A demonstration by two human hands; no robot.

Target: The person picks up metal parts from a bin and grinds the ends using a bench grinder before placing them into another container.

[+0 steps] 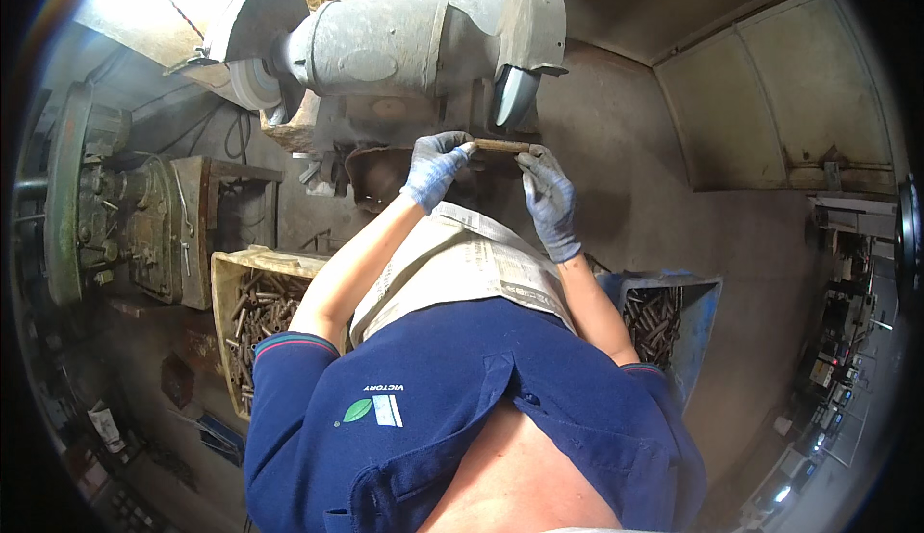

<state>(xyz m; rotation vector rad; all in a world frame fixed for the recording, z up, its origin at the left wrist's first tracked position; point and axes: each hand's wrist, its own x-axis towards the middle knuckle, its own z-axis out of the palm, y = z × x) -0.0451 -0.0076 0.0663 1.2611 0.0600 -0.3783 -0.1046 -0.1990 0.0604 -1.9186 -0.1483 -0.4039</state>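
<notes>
Near twelve o'clock, slim rod below grinder.
Left hand and right hand pinch its ends; yellowish crate at eight, blue crate at four, drab floor at three.

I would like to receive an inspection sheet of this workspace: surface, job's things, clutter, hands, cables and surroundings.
Surface: dull brown floor; printed pale cover over the lap.
Job's things: brownish rod, held; grinder with two wheels ahead. Whether these spin cannot be told.
Clutter: many small metal pieces in the pale crate at left; similar ones in the blue crate at right.
Hands: left hand and right hand gloved, each pinching one end of the rod.
Cables: dark looped cable, left of the grinder.
Surroundings: greenish machine far left; pale panels upper right.
</notes>
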